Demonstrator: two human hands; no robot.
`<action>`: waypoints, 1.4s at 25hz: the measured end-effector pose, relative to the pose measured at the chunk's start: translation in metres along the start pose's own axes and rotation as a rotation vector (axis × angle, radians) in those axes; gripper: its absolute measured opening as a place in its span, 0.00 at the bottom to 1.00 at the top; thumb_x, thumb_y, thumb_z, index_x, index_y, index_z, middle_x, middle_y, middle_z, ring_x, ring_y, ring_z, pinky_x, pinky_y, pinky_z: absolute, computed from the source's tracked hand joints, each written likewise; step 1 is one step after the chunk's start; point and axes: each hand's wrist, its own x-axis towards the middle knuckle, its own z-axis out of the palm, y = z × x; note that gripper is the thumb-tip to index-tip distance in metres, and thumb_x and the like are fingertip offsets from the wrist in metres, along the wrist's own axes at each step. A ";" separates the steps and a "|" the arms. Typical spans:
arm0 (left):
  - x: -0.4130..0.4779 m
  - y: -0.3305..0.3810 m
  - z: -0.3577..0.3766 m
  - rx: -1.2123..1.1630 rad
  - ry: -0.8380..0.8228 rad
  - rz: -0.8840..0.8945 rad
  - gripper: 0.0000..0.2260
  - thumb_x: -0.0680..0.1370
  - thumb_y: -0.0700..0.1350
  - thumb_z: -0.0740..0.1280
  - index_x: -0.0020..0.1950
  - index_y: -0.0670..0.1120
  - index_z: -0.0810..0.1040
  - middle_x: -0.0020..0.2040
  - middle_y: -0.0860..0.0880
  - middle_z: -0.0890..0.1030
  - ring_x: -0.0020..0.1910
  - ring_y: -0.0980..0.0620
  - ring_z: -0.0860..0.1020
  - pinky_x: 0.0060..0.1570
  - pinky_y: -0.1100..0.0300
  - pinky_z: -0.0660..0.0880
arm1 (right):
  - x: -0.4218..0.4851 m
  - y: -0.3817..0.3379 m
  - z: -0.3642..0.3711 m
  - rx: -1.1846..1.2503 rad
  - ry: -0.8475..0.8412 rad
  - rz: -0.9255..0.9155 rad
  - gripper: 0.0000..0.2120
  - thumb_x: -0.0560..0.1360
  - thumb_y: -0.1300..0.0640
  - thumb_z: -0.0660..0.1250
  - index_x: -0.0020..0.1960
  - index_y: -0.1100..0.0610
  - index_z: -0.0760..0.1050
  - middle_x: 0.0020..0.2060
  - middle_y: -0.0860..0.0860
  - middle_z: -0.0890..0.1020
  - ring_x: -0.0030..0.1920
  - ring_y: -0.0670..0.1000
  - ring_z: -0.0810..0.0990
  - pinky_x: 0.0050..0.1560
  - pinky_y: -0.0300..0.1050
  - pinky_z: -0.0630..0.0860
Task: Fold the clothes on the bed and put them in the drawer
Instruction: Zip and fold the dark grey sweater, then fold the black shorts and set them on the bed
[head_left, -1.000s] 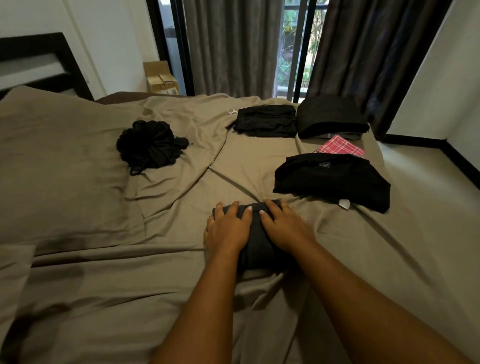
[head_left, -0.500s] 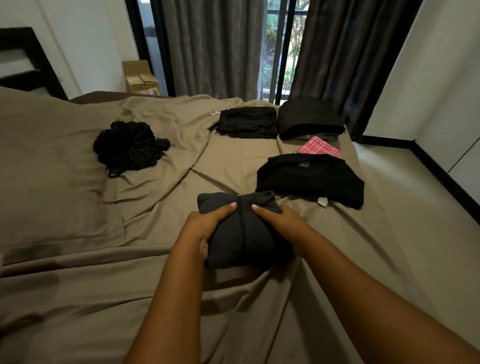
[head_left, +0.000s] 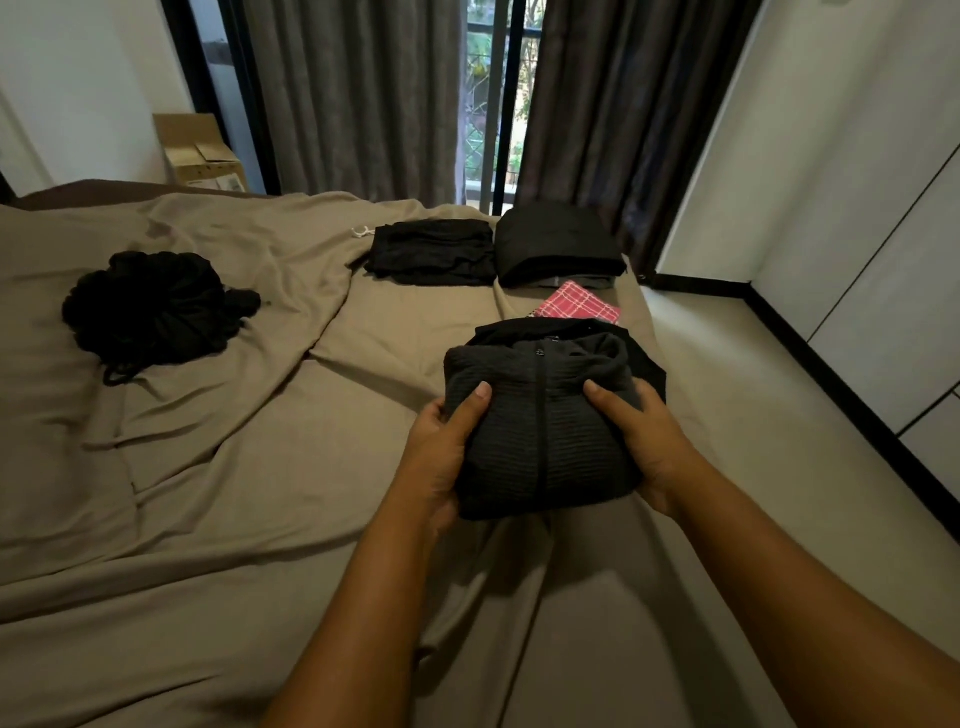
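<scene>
1 s earlier both hands lay flat on the folded jacket, pressing it into the bed. Now the left hand (head_left: 441, 457) and right hand (head_left: 647, 441) had slid to its 2 sides and clasped it, thumbs on top. The jacket (head_left: 540, 436) hung between them, seemingly lifted clear of the sheet (head_left: 260, 493), with a shadow below it. This suggested the folding of this piece was finished and the carrying had begun; no drawer was in view.

Just beyond the grip lay a folded black top (head_left: 519, 330), then a pink checked cloth (head_left: 579, 306). Further off were a flat black stack (head_left: 434, 252) and a thicker black bundle (head_left: 556, 241). Well left of the grip sat a crumpled black heap (head_left: 150, 306), apparently not yet folded. Grey curtains (head_left: 363, 93) and a cardboard box (head_left: 202, 156) stood far beyond the grip, and white panels (head_left: 883, 270) to its right.
</scene>
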 end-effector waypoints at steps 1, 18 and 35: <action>0.002 -0.012 0.008 0.175 0.036 0.049 0.33 0.76 0.53 0.75 0.76 0.43 0.65 0.71 0.42 0.75 0.65 0.46 0.78 0.64 0.46 0.77 | 0.006 0.005 -0.007 -0.133 0.123 -0.010 0.25 0.72 0.42 0.76 0.61 0.53 0.73 0.56 0.55 0.82 0.55 0.56 0.83 0.56 0.55 0.81; -0.004 -0.053 0.023 0.932 -0.039 0.112 0.30 0.84 0.59 0.58 0.82 0.60 0.48 0.81 0.46 0.59 0.76 0.46 0.64 0.72 0.52 0.66 | 0.002 -0.007 0.040 -1.441 0.050 0.042 0.29 0.83 0.37 0.46 0.83 0.42 0.47 0.83 0.54 0.48 0.82 0.59 0.43 0.79 0.67 0.43; 0.154 0.142 -0.279 1.774 0.813 0.203 0.27 0.84 0.58 0.56 0.82 0.56 0.53 0.82 0.41 0.54 0.79 0.39 0.53 0.75 0.42 0.56 | 0.121 0.045 0.391 -1.328 -0.548 -0.723 0.31 0.82 0.35 0.48 0.82 0.42 0.52 0.83 0.52 0.52 0.82 0.57 0.47 0.79 0.63 0.46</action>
